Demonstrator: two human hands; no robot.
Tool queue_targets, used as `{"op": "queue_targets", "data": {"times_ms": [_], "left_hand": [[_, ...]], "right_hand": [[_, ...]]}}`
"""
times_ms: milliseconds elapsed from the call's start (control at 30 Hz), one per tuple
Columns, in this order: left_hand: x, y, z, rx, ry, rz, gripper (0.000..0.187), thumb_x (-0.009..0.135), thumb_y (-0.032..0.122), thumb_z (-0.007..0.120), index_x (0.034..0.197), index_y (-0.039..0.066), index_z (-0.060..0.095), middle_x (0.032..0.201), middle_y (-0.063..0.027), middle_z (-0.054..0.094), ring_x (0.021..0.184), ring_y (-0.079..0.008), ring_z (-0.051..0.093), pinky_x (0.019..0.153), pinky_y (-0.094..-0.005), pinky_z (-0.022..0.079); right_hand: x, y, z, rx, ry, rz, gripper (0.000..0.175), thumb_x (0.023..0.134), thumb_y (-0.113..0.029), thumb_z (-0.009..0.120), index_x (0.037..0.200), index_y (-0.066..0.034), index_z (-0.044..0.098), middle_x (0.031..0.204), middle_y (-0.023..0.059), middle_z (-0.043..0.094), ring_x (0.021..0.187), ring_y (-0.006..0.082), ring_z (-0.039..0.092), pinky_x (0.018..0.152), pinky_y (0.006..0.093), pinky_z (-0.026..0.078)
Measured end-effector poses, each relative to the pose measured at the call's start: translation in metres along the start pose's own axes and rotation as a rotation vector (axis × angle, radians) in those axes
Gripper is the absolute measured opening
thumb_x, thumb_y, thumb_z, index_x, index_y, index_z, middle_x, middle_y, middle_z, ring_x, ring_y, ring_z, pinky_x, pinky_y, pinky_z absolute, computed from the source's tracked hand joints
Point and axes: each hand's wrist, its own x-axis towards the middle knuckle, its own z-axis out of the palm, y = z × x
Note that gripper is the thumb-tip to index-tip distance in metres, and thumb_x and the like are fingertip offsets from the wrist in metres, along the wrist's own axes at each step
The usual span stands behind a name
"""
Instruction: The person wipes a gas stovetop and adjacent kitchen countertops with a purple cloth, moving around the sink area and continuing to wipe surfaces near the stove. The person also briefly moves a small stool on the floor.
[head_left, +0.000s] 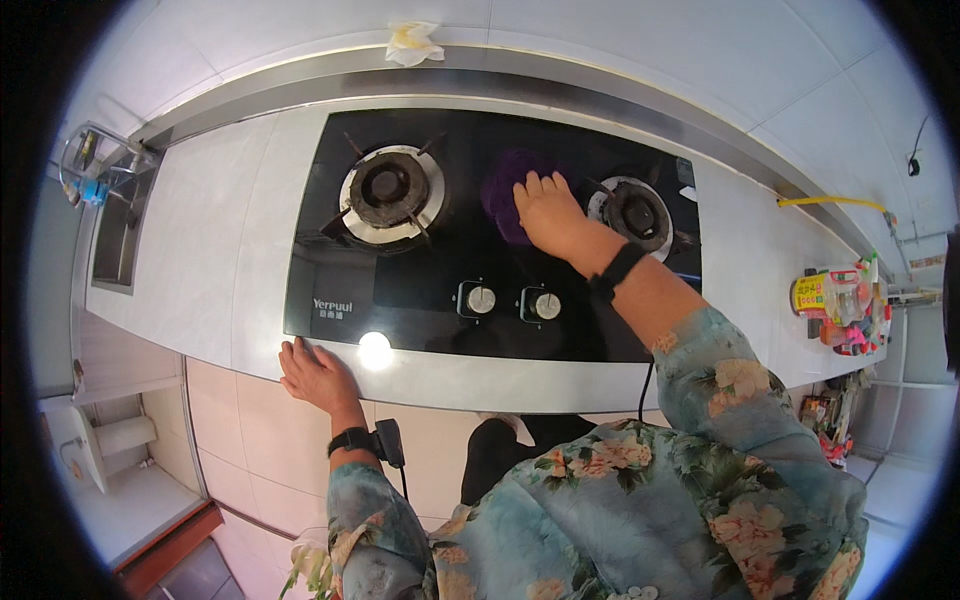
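Observation:
A dark purple cloth (504, 196) lies on the black glass gas hob (420, 285), between the left burner (386, 187) and the right burner (637, 214). My right hand (549, 214) presses flat on the cloth, fingers pointing to the back; its palm hides part of it. My left hand (319, 375) rests with spread fingers on the front edge of the countertop, just below the hob's near left corner, and holds nothing. Two control knobs, a left one (481, 300) and a right one (547, 306), stand at the hob's front middle.
A steel sink (120, 240) with a tap is at the far left. Several bottles and jars (840, 304) stand at the counter's right end. A crumpled, stained tissue (413, 43) sits on the rear ledge. A yellow hose (832, 200) comes from the wall at right.

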Motion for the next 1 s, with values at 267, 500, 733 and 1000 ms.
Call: {"op": "queue_targets", "data": {"times_ms": [267,500,733,1000], "left_hand": [[0.001,-0.001,0.001,0.019,0.001,0.002,0.041,0.096,0.025,0.050,0.133,0.010,0.053,0.147,-0.0111,0.045,0.140,-0.0311,0.037,0.114,-0.0575,0.018],[0.000,-0.003,0.001,0.004,0.009,0.011,0.042,0.095,0.025,0.050,0.135,0.010,0.052,0.147,-0.0116,0.045,0.140,-0.0311,0.036,0.114,-0.0569,0.017],[-0.001,-0.001,0.001,0.015,0.025,0.008,0.042,0.096,0.026,0.049,0.134,0.010,0.052,0.147,-0.0112,0.046,0.140,-0.0297,0.036,0.115,-0.0564,0.016],[-0.001,0.000,0.000,-0.015,0.037,0.009,0.041,0.096,0.026,0.048,0.134,0.011,0.053,0.146,-0.0109,0.047,0.141,-0.0291,0.036,0.115,-0.0563,0.016]], "right_hand": [[0.075,0.081,-0.013,0.093,-0.414,0.184,0.040,0.093,-0.032,0.057,0.117,0.0002,0.062,0.116,0.0208,0.065,0.113,0.0366,0.060,0.094,0.0501,0.045],[0.067,0.168,0.005,0.097,-0.484,0.496,0.055,0.096,-0.042,0.054,0.127,0.0040,0.053,0.117,0.0260,0.065,0.109,0.0422,0.062,0.092,0.0514,0.051],[0.081,0.125,-0.004,0.121,-0.497,0.281,0.059,0.095,-0.042,0.056,0.126,0.0071,0.052,0.115,0.0276,0.065,0.107,0.0422,0.063,0.090,0.0498,0.052],[0.057,0.064,-0.034,0.111,-0.470,0.122,0.053,0.090,-0.039,0.064,0.120,0.0037,0.053,0.108,0.0233,0.067,0.102,0.0388,0.065,0.084,0.0476,0.054]]}}
